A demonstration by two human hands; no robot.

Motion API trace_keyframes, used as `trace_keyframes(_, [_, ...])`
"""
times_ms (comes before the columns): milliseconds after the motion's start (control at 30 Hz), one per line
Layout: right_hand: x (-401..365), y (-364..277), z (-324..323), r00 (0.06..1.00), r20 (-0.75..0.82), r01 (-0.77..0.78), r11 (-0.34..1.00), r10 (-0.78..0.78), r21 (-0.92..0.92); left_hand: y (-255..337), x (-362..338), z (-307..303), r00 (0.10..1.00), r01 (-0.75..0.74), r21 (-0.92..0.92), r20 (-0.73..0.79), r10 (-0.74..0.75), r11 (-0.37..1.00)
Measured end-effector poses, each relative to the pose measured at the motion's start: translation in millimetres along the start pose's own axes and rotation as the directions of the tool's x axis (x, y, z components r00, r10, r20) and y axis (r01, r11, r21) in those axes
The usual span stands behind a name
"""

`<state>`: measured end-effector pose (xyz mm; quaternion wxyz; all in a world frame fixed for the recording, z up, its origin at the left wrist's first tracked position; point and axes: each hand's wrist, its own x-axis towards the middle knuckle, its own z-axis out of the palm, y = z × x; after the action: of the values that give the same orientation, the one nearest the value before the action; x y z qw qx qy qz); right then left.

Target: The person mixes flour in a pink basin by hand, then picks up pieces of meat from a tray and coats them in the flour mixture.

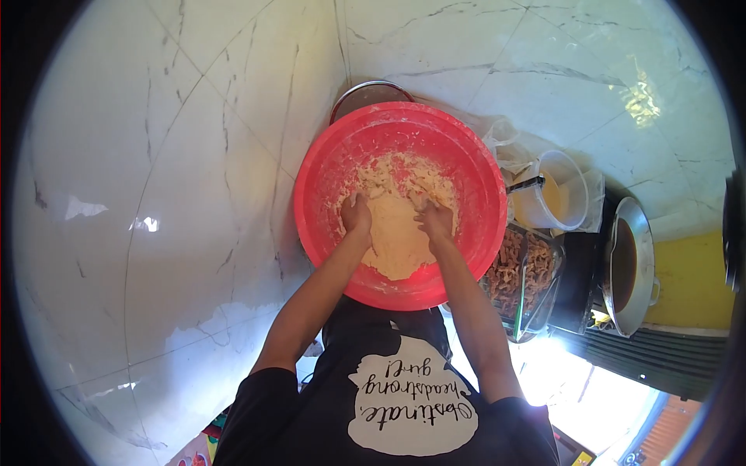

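A wide red plastic basin stands in front of my body, with pale flour heaped in its middle and dusted up its far wall. Both of my hands are inside it. On the left of the heap, my left hand reaches into the flour, its fingertips mostly covered. Across from it, my right hand touches the heap's right side with its fingers partly spread. Rough clumps of floury stuff lie just beyond my hands; what is inside them I cannot make out.
Right of the basin are a white bucket of yellowish liquid with a dark handle sticking out, a glass dish of brown fried-looking strips, and a large metal pan of brown liquid. Tiled walls rise left and behind. A round-rimmed object stands behind the basin.
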<state>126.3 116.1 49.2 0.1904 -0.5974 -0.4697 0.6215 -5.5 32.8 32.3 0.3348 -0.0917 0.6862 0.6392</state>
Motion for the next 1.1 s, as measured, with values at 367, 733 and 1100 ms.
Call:
trace_keyframes(367, [-19.2, -82.5, -95.5, 0.516, -0.190, 0.637, 0.523, -0.835, -0.566, 8.0, -28.0, -12.6, 0.782, -0.587, 0.773, 0.618, -0.076, 0.239])
trace_keyframes(733, [-12.5, -107.5, -187.6, 0.503, -0.133, 0.238, 0.285, -0.854, -0.929, 2.4, -14.2, -37.3, 0.744, -0.651, 0.745, 0.664, -0.071, 0.147])
trace_keyframes(1100, [-23.6, -148.6, -231.7, 0.600, 0.032, 0.388, 0.255, -0.800, -0.886, 17.7, -22.0, -36.0, 0.752, -0.656, 0.754, 0.657, -0.048, 0.032])
